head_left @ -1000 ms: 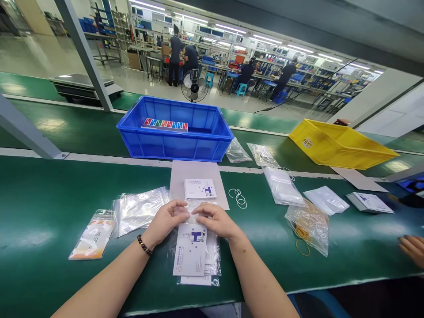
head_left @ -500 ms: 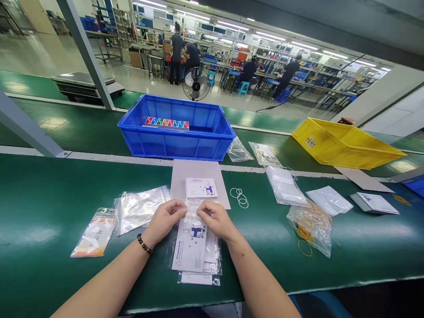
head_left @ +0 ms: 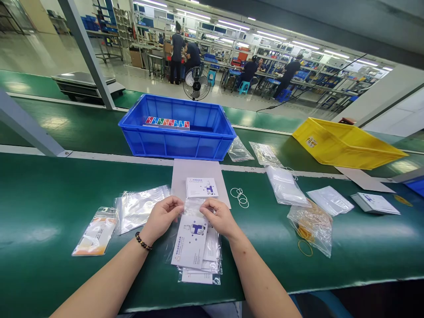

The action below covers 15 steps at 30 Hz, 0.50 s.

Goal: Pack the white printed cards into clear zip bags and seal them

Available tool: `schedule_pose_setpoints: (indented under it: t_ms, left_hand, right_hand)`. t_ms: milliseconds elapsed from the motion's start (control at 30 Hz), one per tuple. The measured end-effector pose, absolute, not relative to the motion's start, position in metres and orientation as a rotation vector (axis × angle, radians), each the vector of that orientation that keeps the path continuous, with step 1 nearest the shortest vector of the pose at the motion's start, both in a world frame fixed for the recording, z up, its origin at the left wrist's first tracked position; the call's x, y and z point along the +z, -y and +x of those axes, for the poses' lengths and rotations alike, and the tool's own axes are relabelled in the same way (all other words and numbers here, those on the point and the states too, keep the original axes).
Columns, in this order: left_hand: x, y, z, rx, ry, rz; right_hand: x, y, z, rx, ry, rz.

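My left hand (head_left: 162,216) and my right hand (head_left: 219,216) pinch the two top corners of a clear plastic bag (head_left: 198,247) lying on the green belt (head_left: 49,198). White printed cards (head_left: 191,242) with a blue figure sit in and under the bag. A small stack of the same cards (head_left: 201,187) rests just beyond my hands on a grey sheet (head_left: 198,170). A beaded bracelet (head_left: 143,242) is on my left wrist.
A pile of empty clear bags (head_left: 139,207) and an orange-and-white packet (head_left: 95,233) lie to the left. White rubber rings (head_left: 240,197), more bags (head_left: 285,185) and a bag of yellow bands (head_left: 311,225) lie right. A blue crate (head_left: 177,128) and yellow bin (head_left: 341,143) stand behind.
My hands have drawn slightly apart along the bag's top edge. Another person's hand at the right edge has left the view.
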State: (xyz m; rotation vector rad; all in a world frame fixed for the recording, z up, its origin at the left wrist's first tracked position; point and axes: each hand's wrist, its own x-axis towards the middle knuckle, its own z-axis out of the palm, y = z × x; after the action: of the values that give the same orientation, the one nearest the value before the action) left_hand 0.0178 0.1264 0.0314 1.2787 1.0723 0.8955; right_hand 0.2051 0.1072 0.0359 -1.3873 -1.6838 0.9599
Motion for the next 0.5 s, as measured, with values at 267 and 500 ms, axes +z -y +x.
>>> schedule_pose_setpoints:
  t_ms: [267,500]
  left_hand:
    - [0.031,-0.126,0.017,0.892,-1.118,1.352]
    - [0.031,-0.126,0.017,0.928,-1.065,1.316]
  right_hand:
    - [0.033,-0.113,0.216,1.515,1.127,-0.800]
    - [0.040,-0.115,0.215,1.513,1.048,-0.955]
